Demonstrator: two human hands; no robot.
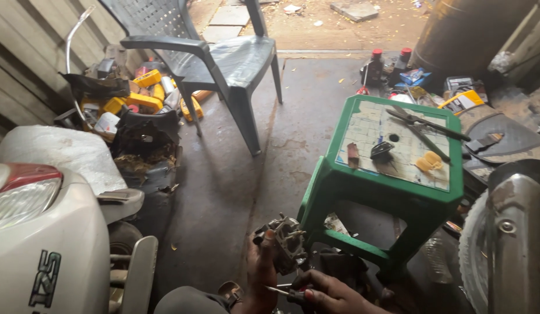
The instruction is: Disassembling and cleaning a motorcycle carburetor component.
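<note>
My left hand [262, 266] grips a grimy metal carburetor [285, 241] low in the frame, just in front of a green stool. My right hand [328, 293] holds a small screwdriver [281, 290] with its thin tip pointing left toward the carburetor's underside. Both hands sit close together at the bottom centre, above dark parts on the floor.
The green plastic stool [392, 192] carries pliers [424, 125], a small black part [381, 152] and a yellow piece [429, 161]. A grey plastic chair [223, 58] stands behind. A white scooter's rear [49, 232] is left, an exhaust pipe [514, 232] right. Yellow containers [143, 93] and clutter lie by the wall.
</note>
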